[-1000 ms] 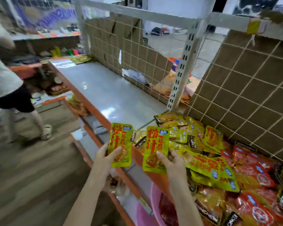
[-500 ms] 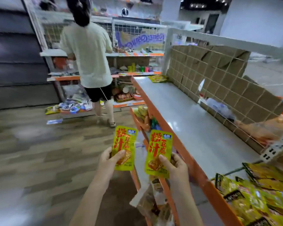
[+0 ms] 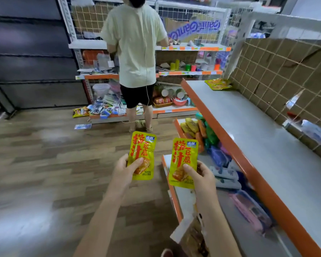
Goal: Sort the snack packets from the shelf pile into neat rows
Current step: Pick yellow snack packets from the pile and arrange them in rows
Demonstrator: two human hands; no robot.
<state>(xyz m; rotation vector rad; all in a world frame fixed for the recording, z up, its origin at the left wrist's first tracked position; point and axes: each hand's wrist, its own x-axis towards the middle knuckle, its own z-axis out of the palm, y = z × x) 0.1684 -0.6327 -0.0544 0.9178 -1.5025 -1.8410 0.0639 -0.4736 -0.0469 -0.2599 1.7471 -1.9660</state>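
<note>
My left hand (image 3: 124,170) pinches the lower part of an upright yellow snack packet (image 3: 143,147) with red lettering, thumb on its front. My right hand (image 3: 202,176) pinches a second, matching yellow packet (image 3: 184,154) the same way. Both are held side by side over the aisle floor, left of the grey shelf (image 3: 263,138) with an orange front edge. A few yellow packets (image 3: 218,84) lie at the far end of that shelf by the cardboard-backed wire wall. The packet pile is out of view.
A person in a pale shirt and black shorts (image 3: 135,52) stands at the far shelving across the aisle. Lower shelves (image 3: 202,132) beneath the grey one hold mixed packets and boxes. Goods spill onto the wooden floor (image 3: 44,164) near the far unit.
My view has swung left from the packet pile to the aisle and the shelf's far end. Both hands keep hold of the same two yellow packets.
</note>
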